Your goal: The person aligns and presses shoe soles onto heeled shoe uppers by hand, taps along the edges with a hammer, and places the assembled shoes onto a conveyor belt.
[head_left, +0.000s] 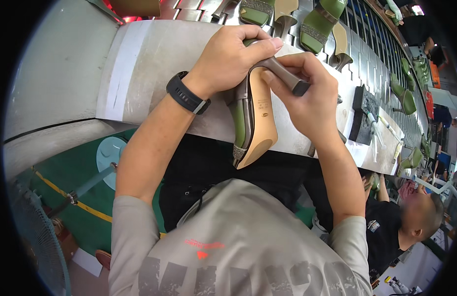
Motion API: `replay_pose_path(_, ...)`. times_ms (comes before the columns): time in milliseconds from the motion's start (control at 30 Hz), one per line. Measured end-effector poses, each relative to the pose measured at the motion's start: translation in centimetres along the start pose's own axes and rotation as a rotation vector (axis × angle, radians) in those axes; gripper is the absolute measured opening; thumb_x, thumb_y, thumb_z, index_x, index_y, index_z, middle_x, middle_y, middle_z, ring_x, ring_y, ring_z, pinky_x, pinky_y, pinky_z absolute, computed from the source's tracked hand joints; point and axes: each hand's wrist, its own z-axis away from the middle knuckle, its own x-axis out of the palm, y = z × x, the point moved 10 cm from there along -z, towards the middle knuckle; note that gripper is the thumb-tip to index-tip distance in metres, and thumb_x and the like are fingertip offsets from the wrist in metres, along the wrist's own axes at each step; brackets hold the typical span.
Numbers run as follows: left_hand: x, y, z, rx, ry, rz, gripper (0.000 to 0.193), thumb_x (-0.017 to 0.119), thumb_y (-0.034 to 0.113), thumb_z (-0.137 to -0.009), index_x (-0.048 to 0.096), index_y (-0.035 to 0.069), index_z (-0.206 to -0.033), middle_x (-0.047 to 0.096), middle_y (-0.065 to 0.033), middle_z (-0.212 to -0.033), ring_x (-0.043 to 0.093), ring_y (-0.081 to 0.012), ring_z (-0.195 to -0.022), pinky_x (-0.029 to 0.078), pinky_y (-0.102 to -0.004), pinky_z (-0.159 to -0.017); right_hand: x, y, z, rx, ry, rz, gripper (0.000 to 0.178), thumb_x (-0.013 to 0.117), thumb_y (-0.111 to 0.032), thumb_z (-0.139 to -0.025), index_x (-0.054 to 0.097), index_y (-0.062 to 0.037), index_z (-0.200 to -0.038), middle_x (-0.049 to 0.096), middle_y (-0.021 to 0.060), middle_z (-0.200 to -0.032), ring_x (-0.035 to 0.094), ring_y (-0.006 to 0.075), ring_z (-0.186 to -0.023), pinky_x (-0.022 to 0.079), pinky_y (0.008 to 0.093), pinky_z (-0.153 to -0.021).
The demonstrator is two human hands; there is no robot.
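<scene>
Between my hands, above the pale work table [176, 42], is a high-heeled shoe [265, 116] in green and brown-grey, its tan sole turned up and its toe pointing toward me. My left hand [231, 59], with a black watch on the wrist, grips the back of the shoe near the heel base, thumb on top. My right hand [312, 93] closes round the tall heel, its fingers near the dark heel tip and the thumb by the sole. The shoe hides some of the fingertips.
Green heeled shoes [315, 32] stand on a slatted metal conveyor [366, 44] beyond the table. At the right lie a dark block [364, 113] and slim brush-like tools [376, 133]. A co-worker in black [391, 232] sits at the right; a fan [38, 241] stands at the lower left.
</scene>
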Motion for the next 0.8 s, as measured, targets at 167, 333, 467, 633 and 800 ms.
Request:
replay_pose_path(167, 0.3, -0.5, 0.0, -0.004, 0.027, -0.027, 0.037, 0.068, 0.033, -0.103, 0.075, -0.002, -0.105, 0.073, -0.0041, -0.091, 0.066, -0.0088, -0.084, 0.052, -0.024, -0.076, 3.3, 4.0, 1.5, 0.554, -0.438, -0.223, 0.048, 0.077, -0.046, -0.095, 0.075, 0.0018, -0.09, 0.066, 0.0036, -0.069, 0.062, 0.0109, -0.061, 0.05, 0.0282, -0.055)
replay_pose_path(333, 0.4, -0.5, 0.1, 0.013, 0.045, -0.024, 0.038, 0.067, 0.033, -0.103, 0.075, -0.003, -0.103, 0.073, -0.0039, -0.088, 0.065, -0.0089, -0.082, 0.052, -0.0244, -0.075, 3.7, 3.6, 1.0, 0.59, -0.483, -0.17, 0.048, 0.078, -0.045, -0.094, 0.075, 0.0019, -0.087, 0.062, 0.002, -0.063, 0.058, 0.009, -0.057, 0.045, 0.0277, -0.053)
replay_pose_path(467, 0.6, -0.7, 0.1, 0.007, 0.047, -0.024, 0.038, 0.067, 0.033, -0.104, 0.075, -0.004, -0.103, 0.073, -0.0039, -0.087, 0.065, -0.0089, -0.081, 0.052, -0.0246, -0.074, 4.0, 3.9, 1.1, 0.583, -0.448, -0.22, 0.045, 0.082, -0.041, -0.092, 0.071, 0.0007, -0.079, 0.06, 0.0009, -0.061, 0.052, 0.0069, -0.056, 0.042, 0.0268, -0.052)
replay_pose_path(633, 0.4, -0.2, -0.1, 0.001, 0.088, -0.023, 0.038, 0.067, 0.033, -0.103, 0.076, -0.004, -0.103, 0.072, -0.0034, -0.085, 0.064, -0.0085, -0.08, 0.051, -0.0237, -0.073, 3.0, 3.3, 1.3, 0.352, -0.215, -0.058, 0.044, 0.086, -0.033, -0.088, 0.062, -0.0023, -0.068, 0.058, -0.0014, -0.06, 0.048, 0.0056, -0.056, 0.039, 0.0253, -0.051)
replay_pose_path(800, 0.6, -0.1, -0.3, 0.022, 0.101, 0.005, 0.039, 0.068, 0.035, -0.102, 0.077, -0.003, -0.101, 0.073, -0.0032, -0.084, 0.063, -0.0079, -0.078, 0.05, -0.024, -0.071, 3.8, 4.7, 3.2, 0.645, -0.465, -0.359, 0.038, 0.082, -0.031, -0.093, 0.065, -0.0032, -0.075, 0.061, -0.0017, -0.062, 0.053, 0.0051, -0.056, 0.042, 0.0238, -0.052)
